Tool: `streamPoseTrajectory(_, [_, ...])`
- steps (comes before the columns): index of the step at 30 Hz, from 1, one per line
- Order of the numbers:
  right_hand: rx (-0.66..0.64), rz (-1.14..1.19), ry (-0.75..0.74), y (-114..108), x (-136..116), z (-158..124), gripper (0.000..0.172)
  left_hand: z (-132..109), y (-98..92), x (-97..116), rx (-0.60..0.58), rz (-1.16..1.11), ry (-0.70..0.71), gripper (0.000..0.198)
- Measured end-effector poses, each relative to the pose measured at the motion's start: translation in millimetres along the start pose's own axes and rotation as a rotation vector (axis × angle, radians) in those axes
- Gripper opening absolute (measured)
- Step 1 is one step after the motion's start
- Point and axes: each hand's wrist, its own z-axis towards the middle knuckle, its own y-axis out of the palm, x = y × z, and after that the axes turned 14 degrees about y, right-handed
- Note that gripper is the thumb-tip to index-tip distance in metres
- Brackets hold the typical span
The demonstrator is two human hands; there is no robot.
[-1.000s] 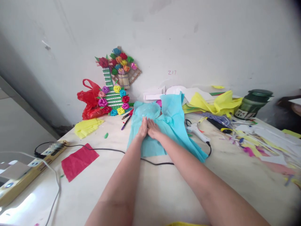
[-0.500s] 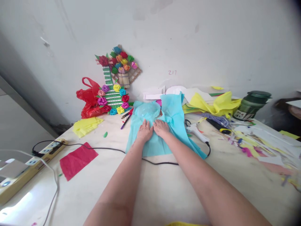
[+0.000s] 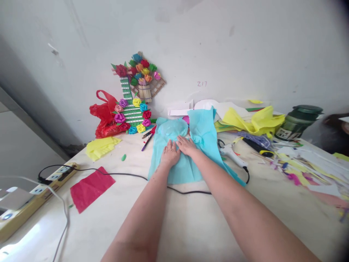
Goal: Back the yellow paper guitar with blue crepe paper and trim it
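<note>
A wrinkled sheet of light blue crepe paper lies on the table, with a rounded bulge at its upper left; what is under it is hidden. My left hand rests flat on the paper just below that bulge, fingers stretched out. Beside it, my right hand presses on the same sheet with its fingers extended, their tips close to the left hand. Past the right hand, the paper rises in a creased flap. A white glue gun lies against the paper's right side.
A black cord runs across the table to a power strip. Red paper, yellow paper and pens lie left. Paper-flower crafts stand at the wall. A utility knife, scraps and a green jar are right.
The view has shifted slightly. Both hands stay on the blue crepe paper; the right hand's fingers reach a little further over toward the left hand.
</note>
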Motion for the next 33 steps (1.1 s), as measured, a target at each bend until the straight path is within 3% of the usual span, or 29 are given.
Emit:
streamPoseTrajectory(8, [-0.039, 0.005, 0.008, 2.7, 7.6, 1.0, 0.06, -0.2, -1.6, 2.1, -0.008, -0.013, -0.016, 0.061])
streamPoseTrajectory(15, [0.128, 0.045, -0.059, -5.6, -9.4, -0.9, 0.053, -0.2, -2.2, 3.0, -0.01, -0.024, -0.007, 0.06])
streamPoseTrajectory(22, [-0.145, 0.123, -0.091, -8.2, -18.0, 2.6, 0.057, -0.7, -2.5, 1.8, 0.0, -0.05, 0.017, 0.059])
streamPoseTrajectory(33, [-0.131, 0.124, -0.026, -12.6, -15.5, -13.4, 0.056, 1.0, -0.5, -1.9, -0.041, 0.003, 0.032, 0.057])
